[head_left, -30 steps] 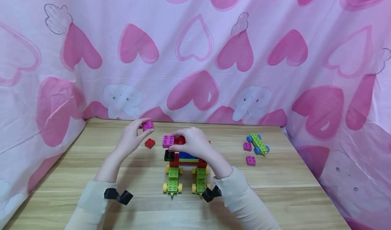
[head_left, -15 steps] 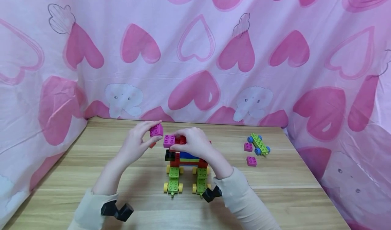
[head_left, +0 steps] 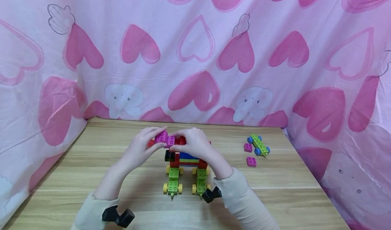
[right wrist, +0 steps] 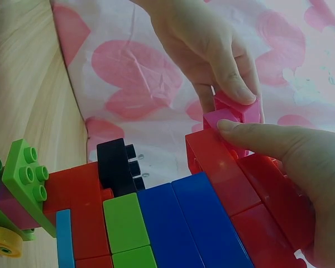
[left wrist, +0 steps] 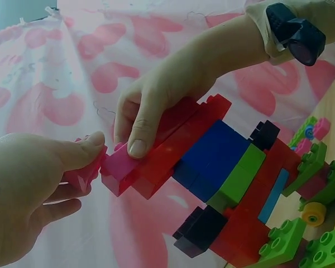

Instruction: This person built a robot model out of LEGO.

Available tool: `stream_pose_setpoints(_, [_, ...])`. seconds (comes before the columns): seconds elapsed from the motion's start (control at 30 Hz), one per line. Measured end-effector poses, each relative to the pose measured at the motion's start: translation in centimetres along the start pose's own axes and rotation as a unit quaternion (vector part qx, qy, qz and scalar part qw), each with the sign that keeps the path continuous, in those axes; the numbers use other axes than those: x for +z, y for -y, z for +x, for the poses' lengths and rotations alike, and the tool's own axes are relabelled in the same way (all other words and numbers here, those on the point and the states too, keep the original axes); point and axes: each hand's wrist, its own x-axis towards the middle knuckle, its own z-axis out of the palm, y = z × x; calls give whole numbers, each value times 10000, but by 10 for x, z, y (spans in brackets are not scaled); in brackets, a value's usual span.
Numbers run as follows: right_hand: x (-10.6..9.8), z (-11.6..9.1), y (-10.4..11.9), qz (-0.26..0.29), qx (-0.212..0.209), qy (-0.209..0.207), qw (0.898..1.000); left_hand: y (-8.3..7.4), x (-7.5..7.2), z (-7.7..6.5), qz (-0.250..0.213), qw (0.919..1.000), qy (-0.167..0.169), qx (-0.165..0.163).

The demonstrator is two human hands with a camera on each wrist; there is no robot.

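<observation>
A build of stacked toy bricks [head_left: 188, 156] stands at mid-table on two green wheeled bases [head_left: 172, 182], with red, blue, green and black bricks above. My left hand [head_left: 138, 150] pinches a pink brick [left wrist: 85, 169] between thumb and fingers. That brick is right at another pink brick [left wrist: 116, 170], which sticks out from the left end of the red top row [right wrist: 229, 173]. My right hand [head_left: 195, 142] grips the build's top from above, its thumb [right wrist: 254, 135] on the attached pink brick and its fingers behind, partly hidden.
At the right of the wooden table [head_left: 293, 189] lie two loose pink bricks [head_left: 251, 161] and a green wheeled base [head_left: 259, 144] with blue wheels. A red brick [head_left: 151, 143] shows behind my left fingers. A heart-patterned curtain [head_left: 195, 53] surrounds the table's back and sides.
My left hand has moved right with its pink brick, from apart to right against the pink brick on the build. The right hand has kept its place on the build.
</observation>
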Motion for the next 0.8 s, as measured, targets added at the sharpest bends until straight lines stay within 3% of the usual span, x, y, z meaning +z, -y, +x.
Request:
stream_pose_setpoints(0.47, [0,0,1,-15,58,43,10000,-1,1,2,10,9999,136,-91])
stream_pose_setpoints(0.8, [-1,0,1,-11,47,20,10000,-1,-3,7,59,9990,411,-150])
